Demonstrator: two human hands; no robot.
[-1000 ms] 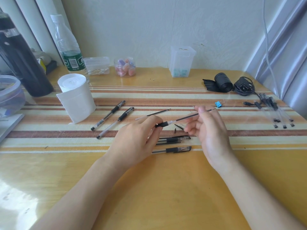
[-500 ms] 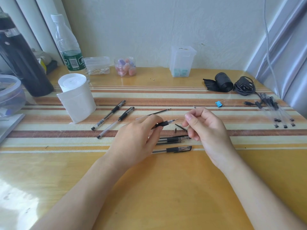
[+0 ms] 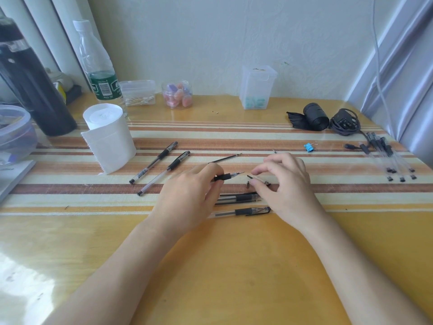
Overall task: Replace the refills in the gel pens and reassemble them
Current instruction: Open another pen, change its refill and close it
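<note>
Left grip [image 3: 187, 191] grasps the pen barrel [image 3: 221, 178] (refill tip protruding rightward) above the counter [image 3: 234, 266] centre. Right grip [image 3: 288, 184] curls over a small dark part [image 3: 257, 180] lying on the counter; whether it grasps the part cannot be told.

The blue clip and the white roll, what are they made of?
The blue clip is probably painted metal: thin wire handles stick out. The white roll looks like soft matte tissue paper; a sheet with a jagged edge hangs loose.
</note>
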